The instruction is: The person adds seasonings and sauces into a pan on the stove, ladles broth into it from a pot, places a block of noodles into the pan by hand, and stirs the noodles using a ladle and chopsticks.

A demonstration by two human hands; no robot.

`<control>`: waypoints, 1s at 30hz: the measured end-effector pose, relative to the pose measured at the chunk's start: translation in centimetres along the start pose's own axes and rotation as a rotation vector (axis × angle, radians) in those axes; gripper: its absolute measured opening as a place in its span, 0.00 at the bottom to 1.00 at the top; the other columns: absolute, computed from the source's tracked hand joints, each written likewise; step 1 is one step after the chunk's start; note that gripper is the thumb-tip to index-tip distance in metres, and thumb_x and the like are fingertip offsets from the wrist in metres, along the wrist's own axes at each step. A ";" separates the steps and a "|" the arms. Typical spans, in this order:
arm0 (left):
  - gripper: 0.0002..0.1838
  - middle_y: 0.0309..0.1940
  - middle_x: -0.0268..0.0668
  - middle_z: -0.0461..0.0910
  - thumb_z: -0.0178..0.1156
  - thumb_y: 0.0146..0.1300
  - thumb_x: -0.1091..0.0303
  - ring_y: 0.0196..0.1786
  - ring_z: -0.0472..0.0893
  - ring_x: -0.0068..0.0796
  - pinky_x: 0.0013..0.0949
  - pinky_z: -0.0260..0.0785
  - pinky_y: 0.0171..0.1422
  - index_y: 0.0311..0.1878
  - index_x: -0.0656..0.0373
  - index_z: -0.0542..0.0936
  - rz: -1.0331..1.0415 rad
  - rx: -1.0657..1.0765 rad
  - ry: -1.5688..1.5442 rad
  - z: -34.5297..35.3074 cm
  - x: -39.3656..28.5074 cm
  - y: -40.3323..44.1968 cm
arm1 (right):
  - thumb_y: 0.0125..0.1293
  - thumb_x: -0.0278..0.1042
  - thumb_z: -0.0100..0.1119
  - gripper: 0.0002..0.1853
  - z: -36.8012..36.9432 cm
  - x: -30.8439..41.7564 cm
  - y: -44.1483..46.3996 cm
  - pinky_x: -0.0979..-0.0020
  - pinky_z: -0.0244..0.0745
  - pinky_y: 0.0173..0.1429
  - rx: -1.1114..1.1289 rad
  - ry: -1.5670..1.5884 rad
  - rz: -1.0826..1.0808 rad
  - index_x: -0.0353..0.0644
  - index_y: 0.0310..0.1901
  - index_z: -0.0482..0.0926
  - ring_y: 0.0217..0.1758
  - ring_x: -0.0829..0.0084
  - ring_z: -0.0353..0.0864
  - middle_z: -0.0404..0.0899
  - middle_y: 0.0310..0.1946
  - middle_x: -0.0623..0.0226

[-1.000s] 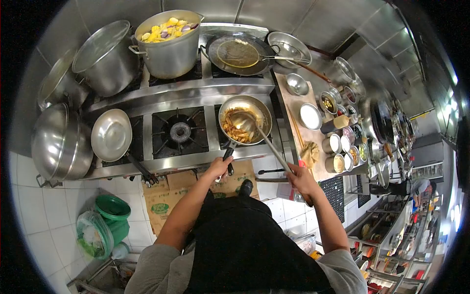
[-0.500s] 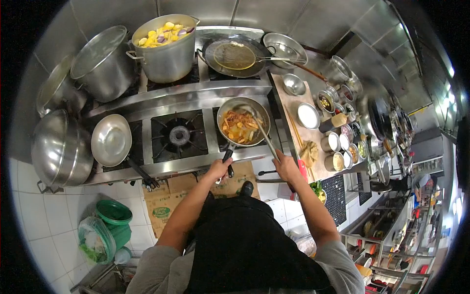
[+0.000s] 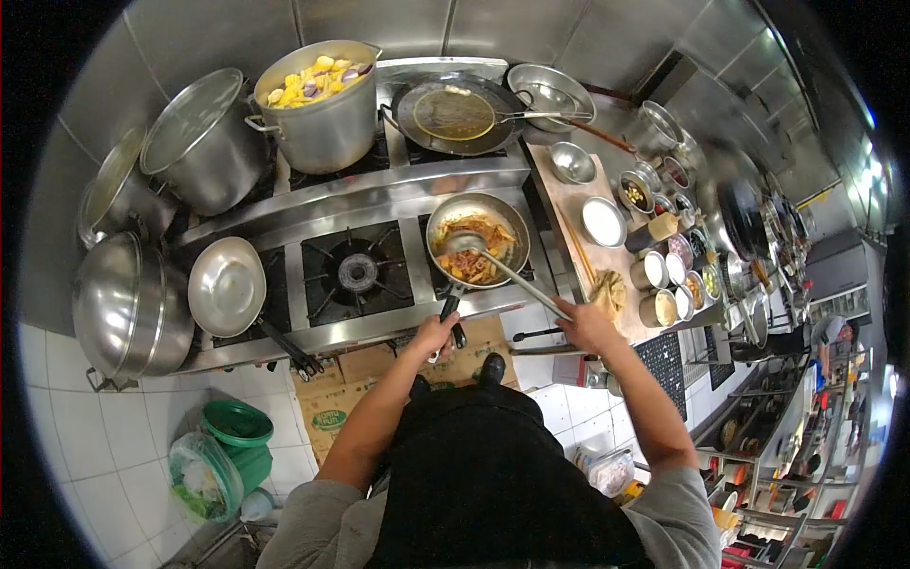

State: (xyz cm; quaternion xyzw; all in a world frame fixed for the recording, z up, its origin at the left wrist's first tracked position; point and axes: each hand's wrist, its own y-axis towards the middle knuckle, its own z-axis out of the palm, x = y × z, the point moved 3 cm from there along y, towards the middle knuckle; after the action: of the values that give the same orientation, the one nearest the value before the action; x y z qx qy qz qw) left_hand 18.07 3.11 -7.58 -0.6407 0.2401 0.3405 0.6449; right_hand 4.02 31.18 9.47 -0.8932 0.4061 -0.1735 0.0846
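Note:
My left hand is closed around the black handle of a frying pan, which sits on the front right burner. Inside the pan lies cooked food in reddish-brown sauce; I cannot tell exactly what it is. With my right hand I grip the long metal handle of a ladle. Its round bowl rests in the food near the pan's left side. Left of the pan is a bare burner, and beyond that a second frying pan with a black handle.
Behind stand a large pot of yellow and purple pieces and a wok with a strainer over it. A wooden board at right carries bowls, a cloth and several containers. A green bin stands on the floor at left.
The ladle's bowl has swung from the pan's upper right to its left side, over the food. My right hand has moved right and slightly down. My left hand stays on the handle.

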 end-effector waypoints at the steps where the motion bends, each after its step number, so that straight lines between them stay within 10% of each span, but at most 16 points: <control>1: 0.29 0.19 0.32 0.70 0.54 0.74 0.38 0.14 0.71 0.27 0.37 0.63 0.17 0.40 0.60 0.68 0.005 -0.004 0.004 0.0 0.0 -0.1 | 0.69 0.39 0.60 0.28 -1.5 -1.1 -0.9 0.46 0.80 0.48 0.008 0.001 -0.024 0.48 0.71 0.71 0.41 0.41 0.85 0.84 0.35 0.38; 10: 0.30 0.19 0.34 0.72 0.55 0.74 0.39 0.15 0.73 0.28 0.36 0.65 0.17 0.34 0.60 0.69 0.029 -0.051 0.037 0.3 0.3 0.6 | 0.75 0.42 0.50 0.23 3.6 -3.9 3.4 0.50 0.82 0.36 -0.056 -0.332 0.169 0.37 0.65 0.72 0.34 0.49 0.88 0.85 0.32 0.43; 11: 0.30 0.19 0.34 0.72 0.55 0.74 0.39 0.15 0.73 0.28 0.36 0.64 0.17 0.34 0.60 0.69 0.028 -0.068 0.054 0.2 0.3 1.0 | 0.75 0.39 0.50 0.20 6.4 -3.8 1.7 0.48 0.81 0.37 -0.252 -0.409 -0.074 0.35 0.61 0.73 0.35 0.44 0.87 0.84 0.32 0.40; 14: 0.29 0.19 0.33 0.72 0.55 0.73 0.38 0.15 0.73 0.28 0.36 0.65 0.17 0.33 0.59 0.68 0.018 -0.077 0.037 0.3 1.4 1.7 | 0.73 0.38 0.56 0.22 4.7 1.6 -3.4 0.46 0.78 0.46 -0.016 0.390 0.231 0.36 0.64 0.73 0.42 0.36 0.83 0.81 0.34 0.33; 19: 0.28 0.19 0.32 0.71 0.56 0.72 0.38 0.14 0.72 0.26 0.37 0.64 0.16 0.38 0.59 0.68 -0.014 -0.009 0.004 -0.1 0.4 0.7 | 0.73 0.39 0.57 0.24 0.2 3.2 -8.3 0.56 0.78 0.56 0.038 0.468 0.293 0.37 0.67 0.73 0.50 0.43 0.84 0.83 0.44 0.37; 20: 0.30 0.13 0.35 0.71 0.56 0.76 0.45 0.12 0.73 0.30 0.40 0.64 0.18 0.26 0.64 0.74 0.038 -0.092 0.015 -0.1 0.5 0.8 | 0.73 0.39 0.57 0.24 -0.6 3.1 -8.7 0.57 0.77 0.57 0.037 0.455 0.279 0.37 0.67 0.74 0.52 0.44 0.84 0.83 0.45 0.37; 23: 0.29 0.20 0.32 0.71 0.56 0.72 0.38 0.14 0.72 0.25 0.36 0.64 0.16 0.43 0.59 0.67 -0.041 -0.005 0.006 -0.4 0.9 1.3 | 0.73 0.40 0.57 0.24 -1.5 1.6 -8.8 0.55 0.77 0.57 0.049 0.395 0.179 0.37 0.66 0.74 0.51 0.43 0.84 0.83 0.45 0.37; 30: 0.28 0.18 0.32 0.71 0.56 0.73 0.38 0.14 0.72 0.25 0.35 0.65 0.17 0.42 0.59 0.67 -0.023 0.012 0.016 -0.4 0.3 0.7 | 0.71 0.41 0.59 0.25 -0.8 -1.8 -2.9 0.53 0.78 0.54 -0.089 0.176 0.063 0.41 0.66 0.75 0.47 0.40 0.83 0.83 0.41 0.37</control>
State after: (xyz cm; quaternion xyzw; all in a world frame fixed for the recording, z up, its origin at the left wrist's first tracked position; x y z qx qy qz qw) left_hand 17.80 2.69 -8.25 -0.6421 0.2398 0.3266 0.6508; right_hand 4.67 34.48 10.61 -0.8642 0.4473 -0.2301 0.0145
